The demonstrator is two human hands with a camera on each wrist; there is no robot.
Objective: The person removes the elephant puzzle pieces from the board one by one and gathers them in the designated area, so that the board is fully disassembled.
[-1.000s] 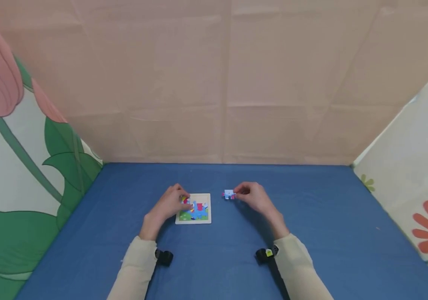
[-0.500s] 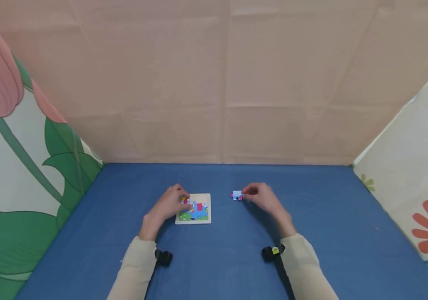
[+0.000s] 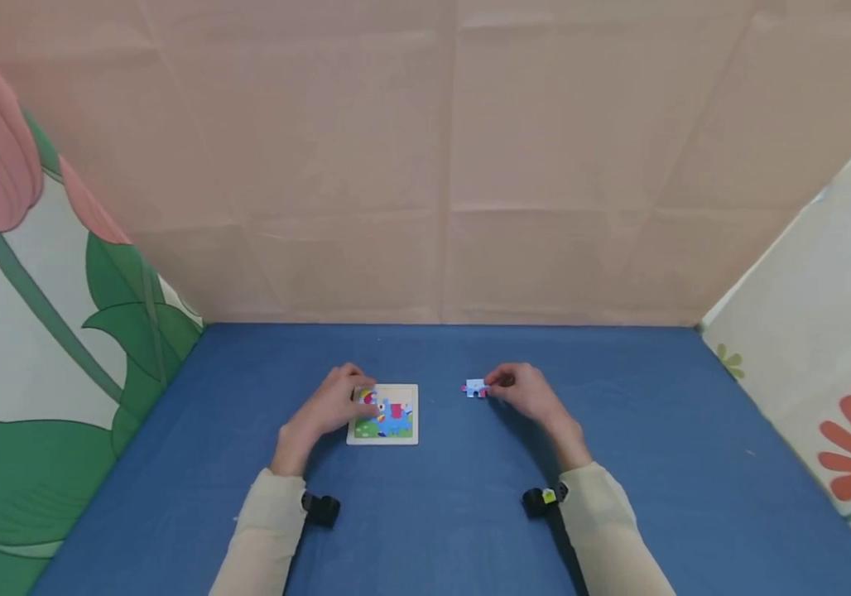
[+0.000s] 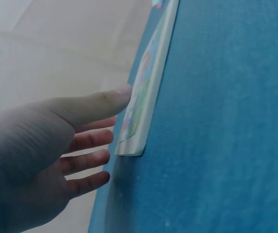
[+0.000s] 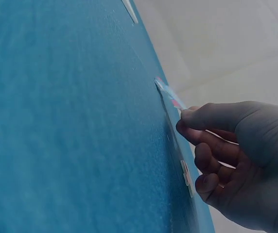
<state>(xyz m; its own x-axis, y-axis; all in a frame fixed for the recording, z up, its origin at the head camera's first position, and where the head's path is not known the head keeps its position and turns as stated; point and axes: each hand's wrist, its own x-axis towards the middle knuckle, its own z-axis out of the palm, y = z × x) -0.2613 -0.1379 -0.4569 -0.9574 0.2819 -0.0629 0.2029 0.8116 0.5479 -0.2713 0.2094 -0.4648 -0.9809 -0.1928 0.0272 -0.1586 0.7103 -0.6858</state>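
Note:
In the head view a square jigsaw puzzle board [image 3: 387, 439] with a pale frame and a colourful picture lies left of centre. My left hand [image 3: 332, 403] rests over its left side, thumb and fingers spread apart and fairly straight. In the left wrist view the thumb of my left hand [image 4: 56, 145] is at the board's edge; whether it touches cannot be told. My right hand [image 3: 528, 392] pinches a light blue jigsaw piece [image 3: 474, 387] with pinkish-red tabs between thumb and index finger. That piece [image 5: 167, 90] is seen edge-on in the right wrist view, close to the table.
A small flat pale thing [image 5: 186, 174] lies on the table beyond the right fingers in the right wrist view, its kind unclear. The blue-covered table [image 3: 425, 513] meets a beige back wall [image 3: 440, 207]. Flower-printed panels stand at both sides.
My right hand has moved a short way to the right with the jigsaw piece, slowing lately. The left hand and the board have hardly shifted.

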